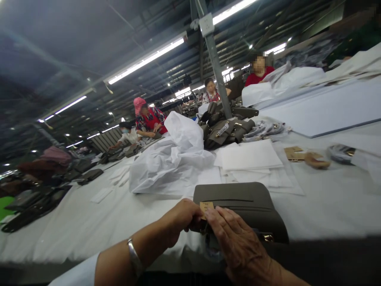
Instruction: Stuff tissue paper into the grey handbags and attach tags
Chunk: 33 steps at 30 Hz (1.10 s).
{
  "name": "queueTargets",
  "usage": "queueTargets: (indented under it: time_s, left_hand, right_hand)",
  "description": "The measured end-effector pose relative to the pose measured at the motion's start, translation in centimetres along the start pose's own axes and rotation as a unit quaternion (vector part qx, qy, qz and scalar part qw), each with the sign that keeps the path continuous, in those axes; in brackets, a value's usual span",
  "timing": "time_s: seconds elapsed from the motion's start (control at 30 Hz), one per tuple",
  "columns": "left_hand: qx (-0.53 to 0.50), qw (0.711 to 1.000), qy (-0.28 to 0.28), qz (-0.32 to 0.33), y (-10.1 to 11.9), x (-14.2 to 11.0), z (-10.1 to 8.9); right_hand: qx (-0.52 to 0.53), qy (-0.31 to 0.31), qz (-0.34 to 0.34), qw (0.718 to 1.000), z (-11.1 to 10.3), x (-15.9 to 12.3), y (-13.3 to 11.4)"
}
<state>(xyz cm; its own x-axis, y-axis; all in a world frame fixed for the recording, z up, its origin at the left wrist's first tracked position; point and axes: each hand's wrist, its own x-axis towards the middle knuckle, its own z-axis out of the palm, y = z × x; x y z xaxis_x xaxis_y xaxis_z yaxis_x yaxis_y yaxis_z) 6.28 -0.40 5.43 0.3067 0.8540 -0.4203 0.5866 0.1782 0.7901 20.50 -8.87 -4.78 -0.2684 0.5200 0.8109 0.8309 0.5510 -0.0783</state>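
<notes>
A grey-green handbag (250,206) lies flat at the near edge of the white table (89,222). My left hand (178,222), a metal bangle on its wrist, is closed at the bag's near left corner. My right hand (238,242) rests on the bag's front with fingers together, its fingertips pinching a small tan paper tag (206,205) against the bag. Both hands meet at that tag.
Crumpled white wrapping paper (172,159) lies beyond the bag, with flat white sheets (250,157) to its right. More grey bags (226,131) are piled farther back, dark bags (35,202) at left. Brown card tags (306,157) lie at right. Several people work along the table.
</notes>
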Motion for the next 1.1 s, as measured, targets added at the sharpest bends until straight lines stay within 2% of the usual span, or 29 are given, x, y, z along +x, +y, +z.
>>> queueTargets:
  time_s: [0.1,0.23,0.33,0.43,0.5,0.63,0.8,0.87,0.9,0.97,1.03,1.1]
  left_hand:
    - [-0.03,0.996,-0.02,-0.083,0.4,0.1,-0.1]
    - [-0.056,0.99,-0.049,-0.116,0.5,0.4,-0.3]
    - [-0.072,0.989,-0.065,-0.107,0.1,0.2,-0.4]
    - [-0.085,0.99,-0.081,-0.081,-0.3,-0.1,-0.5]
    - [-0.085,0.991,-0.083,-0.067,-0.5,-0.1,-0.6]
    - [-0.078,0.993,-0.076,-0.044,-0.8,0.1,-0.6]
    - [-0.043,0.997,-0.059,-0.017,-1.5,0.4,-0.5]
    - [0.033,0.999,-0.016,0.034,-2.1,0.6,-0.6]
    - [0.086,0.993,0.03,0.078,-2.5,0.7,-0.8]
    - [0.174,0.96,0.144,0.167,-3.6,1.3,-1.2]
    - [0.204,0.929,0.223,0.214,-4.9,2.0,-1.5]
    - [0.181,0.93,0.227,0.226,-6.0,2.9,-1.4]
  right_hand:
    - [0.001,-0.005,0.004,1.0,0.4,-0.4,0.0]
    - [0.039,-0.007,-0.017,0.999,0.6,-0.8,0.5]
    - [0.121,-0.03,-0.017,0.992,-0.8,-0.3,1.5]
    - [0.155,-0.094,0.071,0.981,-2.5,1.2,2.9]
    - [0.146,-0.139,0.097,0.975,-2.7,2.4,3.7]
    - [0.105,-0.232,0.034,0.967,-1.3,4.3,4.2]
    - [-0.009,-0.233,-0.037,0.972,0.0,5.4,3.9]
    - [-0.016,-0.243,-0.049,0.969,-0.1,5.5,4.1]
    - [-0.017,-0.242,-0.051,0.969,-0.2,5.5,4.2]
    - [-0.034,-0.227,-0.06,0.971,-0.5,5.4,4.3]
    - [-0.084,-0.203,-0.069,0.973,-0.7,5.3,3.9]
    - [-0.153,-0.184,-0.066,0.969,-0.8,5.4,3.2]
